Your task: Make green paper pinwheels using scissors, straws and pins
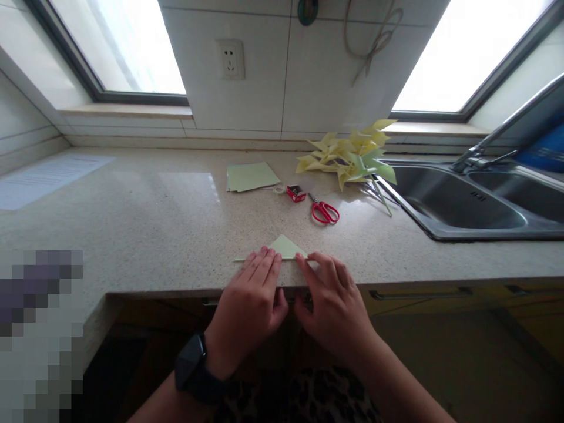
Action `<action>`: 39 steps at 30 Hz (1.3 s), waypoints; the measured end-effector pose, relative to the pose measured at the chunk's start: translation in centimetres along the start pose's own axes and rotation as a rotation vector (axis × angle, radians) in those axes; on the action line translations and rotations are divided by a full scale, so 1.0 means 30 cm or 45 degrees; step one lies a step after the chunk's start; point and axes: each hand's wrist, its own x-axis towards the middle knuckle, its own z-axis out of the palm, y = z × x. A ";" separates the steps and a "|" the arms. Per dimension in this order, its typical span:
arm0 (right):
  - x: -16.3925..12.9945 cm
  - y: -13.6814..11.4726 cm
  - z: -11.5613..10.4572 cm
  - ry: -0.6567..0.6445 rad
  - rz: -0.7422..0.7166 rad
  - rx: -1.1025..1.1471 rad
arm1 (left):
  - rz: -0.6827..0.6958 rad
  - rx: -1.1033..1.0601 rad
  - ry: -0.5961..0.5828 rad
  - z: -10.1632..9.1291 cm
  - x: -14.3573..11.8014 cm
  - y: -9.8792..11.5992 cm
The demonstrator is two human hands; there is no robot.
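A pale green sheet of paper [284, 244] lies on the counter by its front edge. Its near side is rolled into a thin tube, and a pointed corner shows beyond my fingers. My left hand [249, 294], with a dark watch on the wrist, rests its outstretched fingers flat on the left part of the roll. The fingertips of my right hand [332, 294] press on the roll's right end, bent and slightly apart. Both thumbs hang below the fingers, away from the paper. The left end of the tube sticks out past my left fingers.
Behind the paper are red-handled scissors [325, 211], a small red box [295, 193], a whitish ring [279, 188] and a stack of green sheets [253, 177]. Yellow and green paper pinwheels [352, 154] lie beside the steel sink [453, 200]. A printed sheet [48, 176] is at left.
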 end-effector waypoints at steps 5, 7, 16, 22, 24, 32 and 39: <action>0.032 -0.003 -0.019 -0.068 0.008 -0.033 | 0.009 0.006 -0.057 -0.005 0.014 -0.007; 0.044 -0.001 -0.024 -0.089 -0.008 -0.046 | 0.020 0.007 -0.077 -0.006 0.021 -0.012; 0.043 0.004 -0.017 -0.100 -0.015 -0.015 | 0.002 -0.004 -0.177 -0.018 0.042 -0.014; 0.066 0.007 -0.026 -0.110 -0.021 -0.015 | -0.026 0.012 -0.261 -0.039 0.064 -0.024; 0.069 0.011 -0.022 -0.121 -0.026 -0.014 | -0.029 0.016 -0.274 -0.041 0.074 -0.030; 0.072 0.022 -0.015 -0.192 -0.041 -0.081 | -0.016 0.012 -0.287 -0.038 0.089 -0.048; 0.097 0.012 -0.028 -0.231 0.001 -0.083 | -0.027 0.015 -0.320 -0.044 0.102 -0.052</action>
